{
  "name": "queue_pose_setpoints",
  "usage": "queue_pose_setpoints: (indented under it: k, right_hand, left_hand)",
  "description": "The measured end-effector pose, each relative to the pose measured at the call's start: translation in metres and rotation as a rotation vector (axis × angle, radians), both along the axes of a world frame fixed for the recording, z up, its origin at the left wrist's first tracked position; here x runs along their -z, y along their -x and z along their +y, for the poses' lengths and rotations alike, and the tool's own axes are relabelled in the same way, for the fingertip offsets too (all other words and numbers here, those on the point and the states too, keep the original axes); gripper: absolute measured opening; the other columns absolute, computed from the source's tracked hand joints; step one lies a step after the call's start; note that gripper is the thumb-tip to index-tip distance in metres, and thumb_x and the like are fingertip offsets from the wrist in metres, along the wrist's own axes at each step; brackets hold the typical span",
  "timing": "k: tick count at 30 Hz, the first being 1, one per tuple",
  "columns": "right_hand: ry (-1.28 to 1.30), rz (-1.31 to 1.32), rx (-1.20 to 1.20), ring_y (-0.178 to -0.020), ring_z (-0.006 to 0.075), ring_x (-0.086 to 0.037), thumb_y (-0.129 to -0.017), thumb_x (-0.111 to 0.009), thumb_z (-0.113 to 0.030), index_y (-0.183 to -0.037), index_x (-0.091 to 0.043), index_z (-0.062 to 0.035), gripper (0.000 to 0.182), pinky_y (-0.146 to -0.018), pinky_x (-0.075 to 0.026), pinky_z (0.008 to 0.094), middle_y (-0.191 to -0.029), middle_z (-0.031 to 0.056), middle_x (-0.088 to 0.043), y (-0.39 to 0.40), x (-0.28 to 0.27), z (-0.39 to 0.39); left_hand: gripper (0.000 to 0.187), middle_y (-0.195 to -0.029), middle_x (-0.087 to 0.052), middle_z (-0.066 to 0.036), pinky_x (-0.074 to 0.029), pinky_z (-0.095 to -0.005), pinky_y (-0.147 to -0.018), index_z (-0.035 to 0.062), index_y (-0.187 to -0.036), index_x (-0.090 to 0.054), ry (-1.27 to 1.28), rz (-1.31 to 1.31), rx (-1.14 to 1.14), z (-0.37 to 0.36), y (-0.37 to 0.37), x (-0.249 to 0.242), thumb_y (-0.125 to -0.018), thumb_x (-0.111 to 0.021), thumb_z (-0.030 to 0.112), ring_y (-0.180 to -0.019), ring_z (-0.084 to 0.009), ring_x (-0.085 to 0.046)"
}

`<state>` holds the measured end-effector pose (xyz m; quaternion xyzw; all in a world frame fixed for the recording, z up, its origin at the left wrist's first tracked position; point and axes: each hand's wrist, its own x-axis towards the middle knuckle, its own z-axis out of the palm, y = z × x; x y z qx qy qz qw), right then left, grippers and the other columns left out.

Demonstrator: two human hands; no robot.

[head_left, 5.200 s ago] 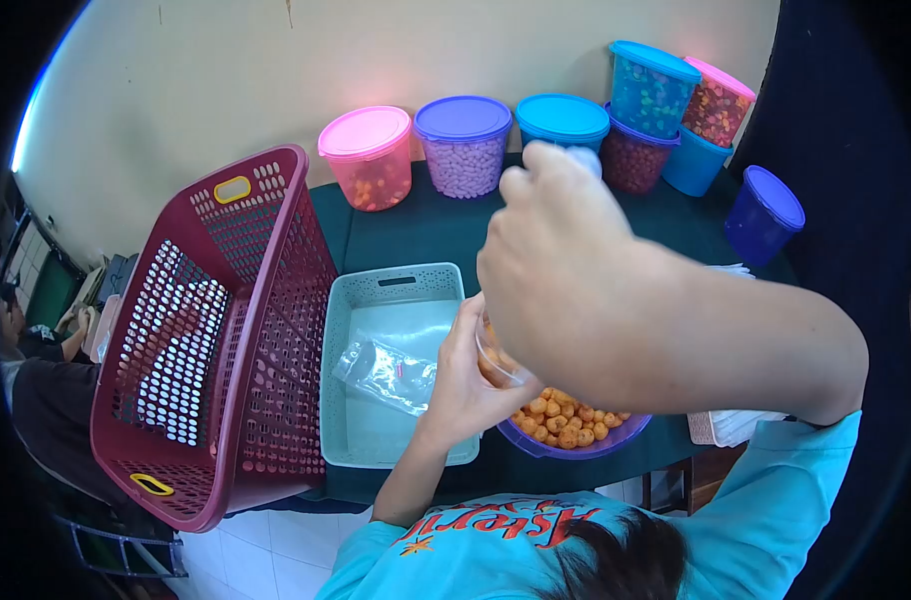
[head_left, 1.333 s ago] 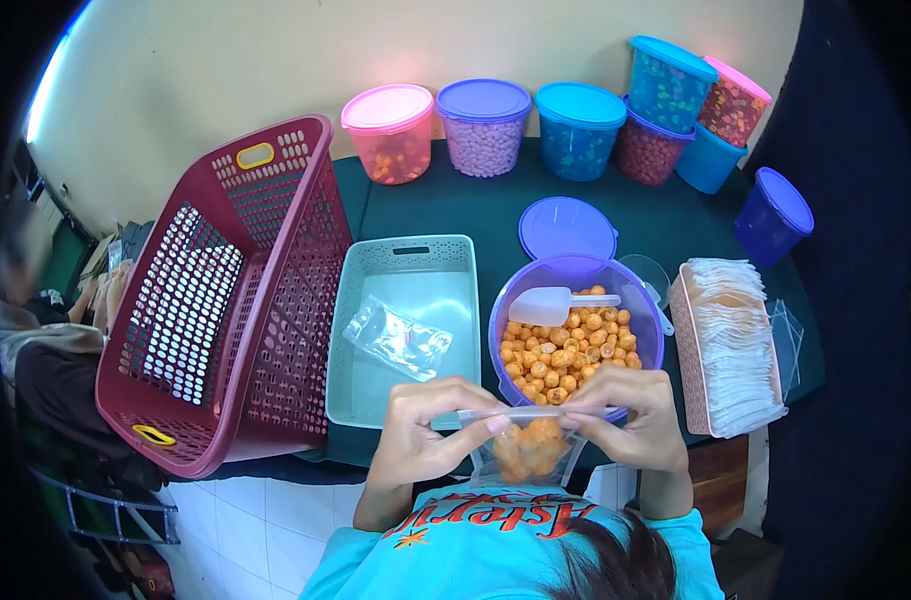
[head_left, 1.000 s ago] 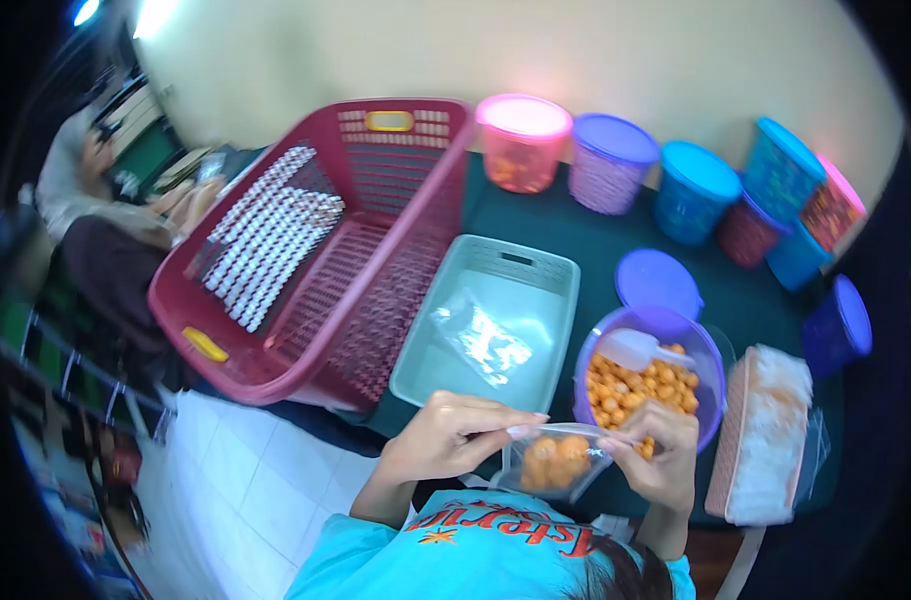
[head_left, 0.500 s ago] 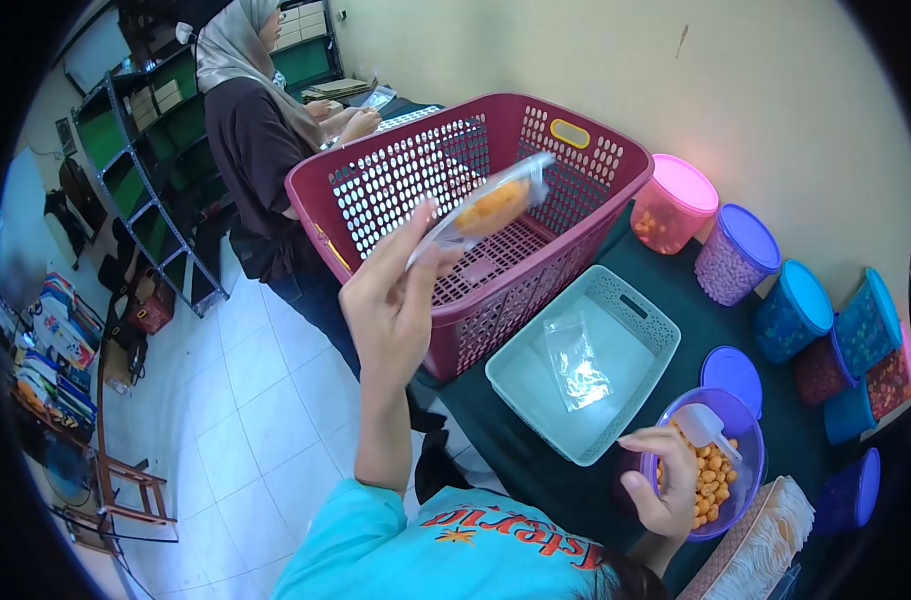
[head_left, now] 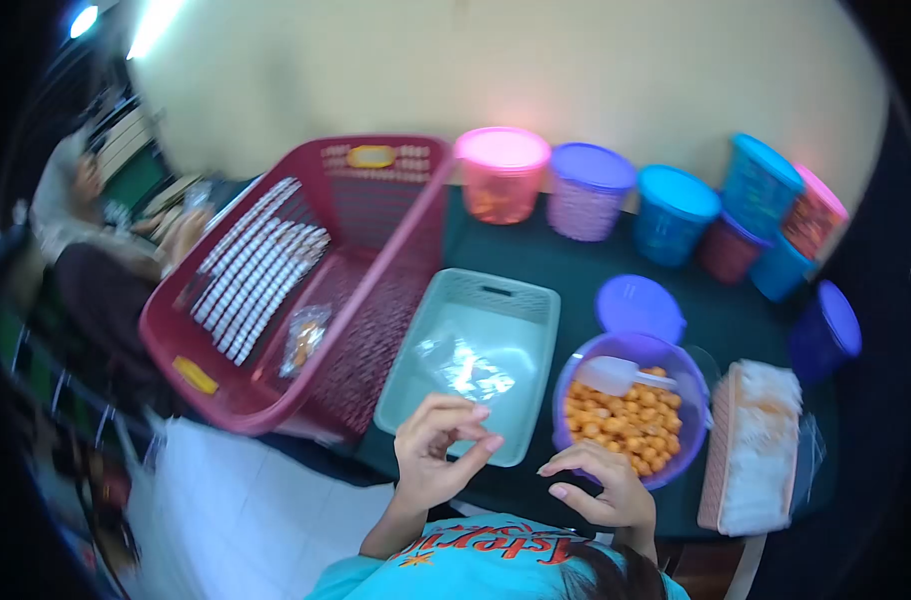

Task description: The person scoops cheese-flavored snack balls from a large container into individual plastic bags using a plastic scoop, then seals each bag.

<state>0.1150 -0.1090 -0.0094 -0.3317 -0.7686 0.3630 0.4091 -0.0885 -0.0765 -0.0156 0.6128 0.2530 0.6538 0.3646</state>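
My left hand [head_left: 441,450] hovers over the near edge of the pale green tray [head_left: 401,370], fingers apart and empty. Beside it on the right, my right hand [head_left: 606,487] is also empty, its thumb and fingers apart, at the near rim of the purple tub [head_left: 696,385]. Orange round snacks [head_left: 626,425] fill the tub, with a white scoop [head_left: 611,375] lying on them. Clear plastic bags [head_left: 466,370] lie in the tray. A filled clear packet [head_left: 304,340] rests inside the maroon basket [head_left: 396,270].
Lidded tubs, including a pink one [head_left: 503,175] and a blue one [head_left: 676,215], stand along the wall. A purple lid [head_left: 641,308] lies behind the open tub. A pink basket of plastic bags [head_left: 761,450] is at right. Another person [head_left: 96,270] is at far left.
The filled packet has left my left hand and now lies in the maroon basket. My left hand has come back toward my right hand. The view has turned to the right.
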Motion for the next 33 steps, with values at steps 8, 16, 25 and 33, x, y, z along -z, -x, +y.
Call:
queue_pose_setpoints:
  k: [8, 16, 25, 33]
  right_hand:
    - [-0.07, 0.004, 0.912, -0.072, 0.0232, -0.056, -0.073, -0.059, -0.006, -0.08, -0.058, -0.0009, 0.009, -0.066, -0.043, 0.0299, -0.078, 0.011, -0.059, -0.107, 0.008, -0.045]
    - [-0.14, -0.503, 1.585, -0.09, 0.0284, -0.05, -0.068, -0.052, -0.005, -0.077, -0.056, -0.0037, 0.01, -0.077, -0.037, 0.0404, -0.085, 0.0116, -0.056, -0.287, 0.095, -0.026]
    - [0.171, -0.92, 1.491, -0.098, 0.0254, -0.045, -0.068, -0.052, -0.009, -0.084, -0.064, -0.0105, 0.02, -0.087, -0.023, 0.0511, -0.092, 0.0076, -0.058, -0.304, 0.101, -0.034]
    - [-0.386, -0.711, 1.736, -0.084, 0.0173, -0.049, -0.071, -0.06, -0.01, -0.079, -0.062, -0.0092, 0.007, -0.081, -0.026, 0.0374, -0.078, 0.0022, -0.06, -0.251, 0.01, -0.067]
  left_hand:
    - [0.026, -0.056, -0.055, -0.009, -0.042, -0.024, -0.048, -0.0011, -0.062, -0.054, 0.039, 0.125, 0.465, 0.014, -0.065, 0.018, -0.08, -0.055, 0.018, -0.051, -0.0146, -0.053]
    - [0.012, -0.065, -0.058, -0.011, -0.041, -0.022, -0.05, -0.0017, -0.068, -0.057, 0.16, 0.194, 0.565, 0.015, -0.094, 0.024, -0.075, -0.057, 0.007, -0.057, -0.0154, -0.056]
    - [0.011, -0.066, -0.059, -0.01, -0.034, -0.0199, -0.043, -0.0001, -0.068, -0.057, 0.141, 0.232, 0.61, 0.02, -0.11, 0.038, -0.075, -0.058, 0.009, -0.053, -0.0124, -0.052]
    - [0.011, -0.065, -0.058, -0.01, -0.036, -0.0205, -0.045, -0.0003, -0.067, -0.056, 0.128, 0.203, 0.609, 0.022, -0.101, 0.03, -0.074, -0.058, 0.008, -0.053, -0.0122, -0.051]
